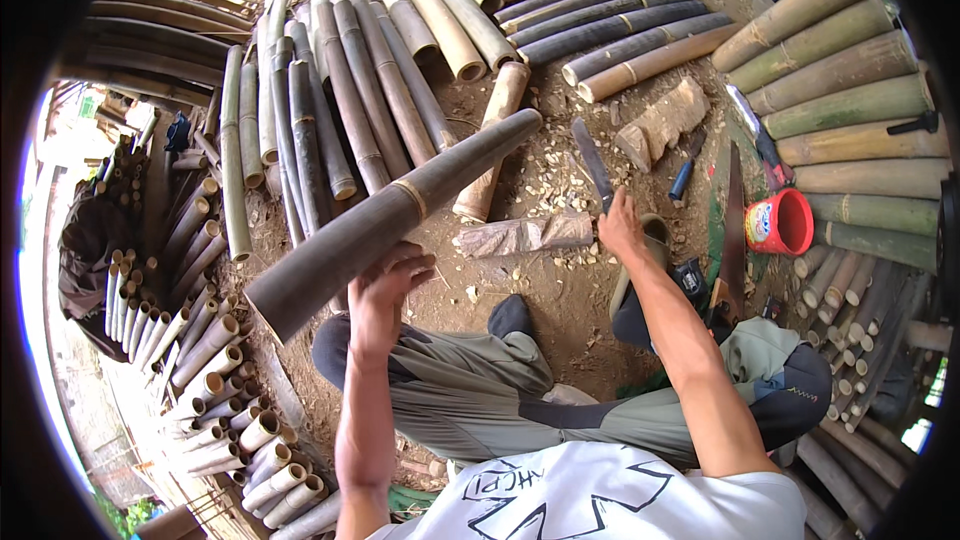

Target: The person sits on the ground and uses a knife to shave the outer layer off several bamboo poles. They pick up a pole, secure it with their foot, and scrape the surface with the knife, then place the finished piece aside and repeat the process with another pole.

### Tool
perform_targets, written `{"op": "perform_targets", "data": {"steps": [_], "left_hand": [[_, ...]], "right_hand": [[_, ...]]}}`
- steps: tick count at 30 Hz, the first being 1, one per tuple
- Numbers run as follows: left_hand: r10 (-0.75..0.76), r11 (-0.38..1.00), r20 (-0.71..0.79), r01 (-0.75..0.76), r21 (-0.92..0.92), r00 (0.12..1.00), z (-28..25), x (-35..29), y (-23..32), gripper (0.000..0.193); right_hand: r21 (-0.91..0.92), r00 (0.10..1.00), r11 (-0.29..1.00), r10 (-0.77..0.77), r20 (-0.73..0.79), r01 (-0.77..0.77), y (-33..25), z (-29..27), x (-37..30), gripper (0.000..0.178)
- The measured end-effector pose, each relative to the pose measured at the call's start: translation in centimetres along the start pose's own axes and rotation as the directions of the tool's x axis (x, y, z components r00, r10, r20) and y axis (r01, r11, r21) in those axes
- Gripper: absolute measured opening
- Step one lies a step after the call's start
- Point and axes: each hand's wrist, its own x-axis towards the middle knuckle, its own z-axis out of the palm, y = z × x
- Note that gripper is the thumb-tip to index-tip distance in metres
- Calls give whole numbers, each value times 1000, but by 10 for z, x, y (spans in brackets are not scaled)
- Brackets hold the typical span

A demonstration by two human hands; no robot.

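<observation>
Standing almost upright from the lower edge, the left forearm of the person led to the left hand, which was bent toward the right at the wrist. This hand was just below the middle of a dark bamboo piece. The piece was raised above the ground and slanted, with its wider end toward the lower left. The fingers of the left hand were curved; because the bamboo covered a part of the hand, one could not tell whether they gripped it or only supported it.

The right forearm was stretched forward and somewhat to the left, and the right hand had its fingers closed together around the handle of a knife. The dark blade pointed away from the person, a little to the left, and was well apart from the bamboo piece. Just beside the right hand lay a notched wood block, with pale chips scattered near it.
</observation>
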Motion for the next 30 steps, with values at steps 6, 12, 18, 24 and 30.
{"op": "perform_targets", "data": {"steps": [6,12,18,24,30], "left_hand": [[318,905,-78,-278,321,945,-37,101,54,47],[586,787,101,-594,166,804,-37,120,208,52],[188,636,251,-312,706,950,-69,133,173,35],[-579,170,240,-173,970,779,-106,52,-62,74],[-526,140,268,-229,963,807,-89,8,-172,75]], "right_hand": [[-185,852,832,-507,130,523,-30,7,-17,103],[-462,799,754,-137,585,467,-51,25,-41,113],[-333,730,859,-67,680,390,-38,45,-137,105],[-261,983,949,-180,19,179,4,13,-40,75],[-106,990,990,-78,117,91,41,17,16,84]]}}
